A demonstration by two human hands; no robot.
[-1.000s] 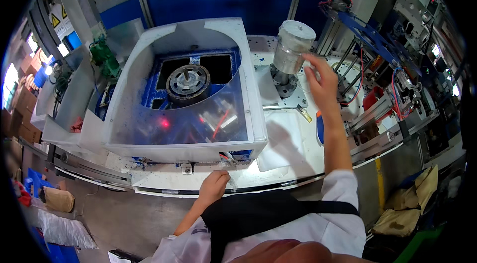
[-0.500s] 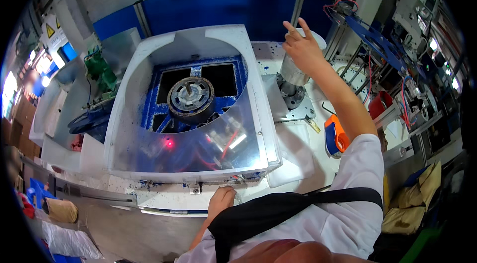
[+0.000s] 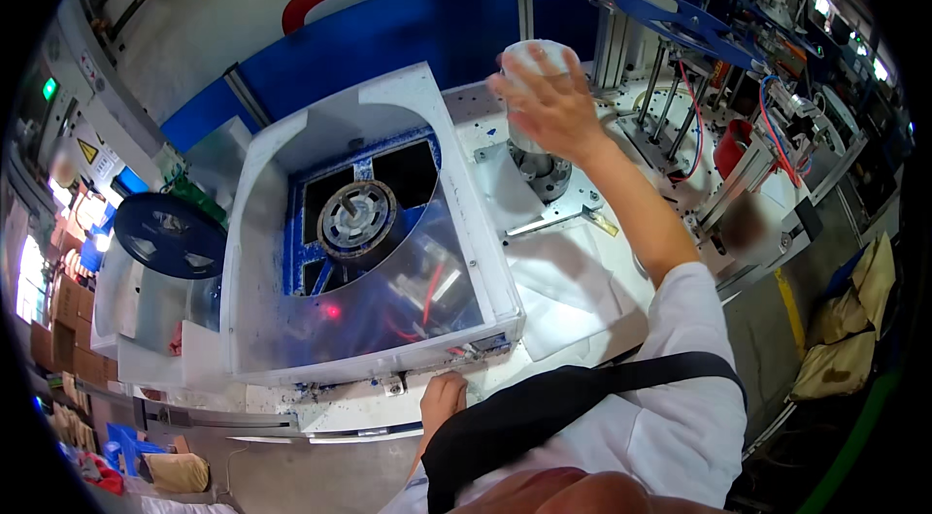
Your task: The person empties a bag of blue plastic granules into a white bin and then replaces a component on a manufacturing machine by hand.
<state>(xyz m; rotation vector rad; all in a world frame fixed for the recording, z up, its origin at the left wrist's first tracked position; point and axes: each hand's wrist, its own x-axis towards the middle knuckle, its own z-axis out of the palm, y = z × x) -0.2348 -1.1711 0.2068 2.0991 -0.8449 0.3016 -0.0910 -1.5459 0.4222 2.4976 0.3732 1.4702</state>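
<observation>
White workbench (image 3: 505,373) seen from above, its front edge nearest the wearer. A white housing (image 3: 471,213) with a round top opening and a clear front panel occupies its middle, reaching close to the front edge. A white sheet (image 3: 563,286) lies right of the housing, toward the front edge. A dark blue disc (image 3: 173,235) stands tilted beyond the housing's left wall. The pale cylinder (image 3: 521,135), right of the housing's far right corner, stands upright on a dark metal base (image 3: 546,174), toward the bench's back edge. The round metal hub (image 3: 357,221) sits inside the opening with its shaft upward.

The right hand (image 3: 561,116) lies across the cylinder's upper part, its fingers spread wide apart over the top and side; they appear to touch it, though how firmly cannot be told. The left hand (image 3: 445,397) rests at the front edge, fingers bent and close together; their tips are hidden, so whether they grip anything cannot be told. A yellow-handled tool (image 3: 604,223) lies between the base and the sheet.
</observation>
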